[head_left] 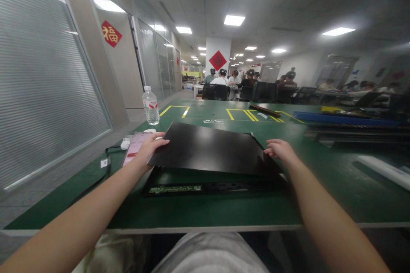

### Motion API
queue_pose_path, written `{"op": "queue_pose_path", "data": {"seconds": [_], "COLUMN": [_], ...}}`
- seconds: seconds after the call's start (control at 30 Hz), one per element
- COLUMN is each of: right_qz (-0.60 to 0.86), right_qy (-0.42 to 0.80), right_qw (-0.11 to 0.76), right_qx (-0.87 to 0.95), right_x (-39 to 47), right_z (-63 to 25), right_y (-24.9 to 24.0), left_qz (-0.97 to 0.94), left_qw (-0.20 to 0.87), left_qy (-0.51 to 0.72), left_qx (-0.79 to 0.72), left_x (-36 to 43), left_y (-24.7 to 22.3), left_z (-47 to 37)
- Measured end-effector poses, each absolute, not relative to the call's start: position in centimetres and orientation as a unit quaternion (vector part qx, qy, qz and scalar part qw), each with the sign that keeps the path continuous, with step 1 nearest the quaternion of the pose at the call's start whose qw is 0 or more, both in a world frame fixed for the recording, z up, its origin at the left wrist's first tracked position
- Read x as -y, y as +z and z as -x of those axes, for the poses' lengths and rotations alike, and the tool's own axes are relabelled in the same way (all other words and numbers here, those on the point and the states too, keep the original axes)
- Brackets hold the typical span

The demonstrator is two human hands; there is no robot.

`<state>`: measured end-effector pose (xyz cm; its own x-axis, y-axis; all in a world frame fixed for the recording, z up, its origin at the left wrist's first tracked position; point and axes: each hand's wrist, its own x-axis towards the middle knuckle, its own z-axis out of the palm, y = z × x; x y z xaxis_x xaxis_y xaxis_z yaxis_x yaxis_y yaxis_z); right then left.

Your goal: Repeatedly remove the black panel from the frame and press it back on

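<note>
I saw the bare left hand (156, 146) pinching the shiny black rectangular panel (208, 149), tilted above the thin black frame (238, 187) on the green table (208, 215); the right hand (281, 151) curled by its opposite edge, grip unclear; a one-sided slip could have cracked the panel

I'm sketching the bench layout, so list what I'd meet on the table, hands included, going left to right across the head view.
White cable tag → phone with a pink screen → left hand → black panel → right hand → long white bar.
</note>
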<state>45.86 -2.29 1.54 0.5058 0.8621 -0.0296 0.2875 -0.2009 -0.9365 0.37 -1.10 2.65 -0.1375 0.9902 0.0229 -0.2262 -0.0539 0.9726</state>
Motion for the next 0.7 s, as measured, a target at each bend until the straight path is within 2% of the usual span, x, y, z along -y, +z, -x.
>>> {"op": "queue_pose_path", "data": {"seconds": [0.7], "right_qz": [0.74], "right_qy": [0.263], "right_qw": [0.447], "right_qx": [0.428], "right_x": [1.89], "right_z": [-45.98], "right_y": [0.99], "left_qz": [-0.405], "left_qw": [0.501], "left_qy": [0.566], "left_qx": [-0.514], "left_x": [1.6], "left_y": [3.03], "left_z": [-0.95]}}
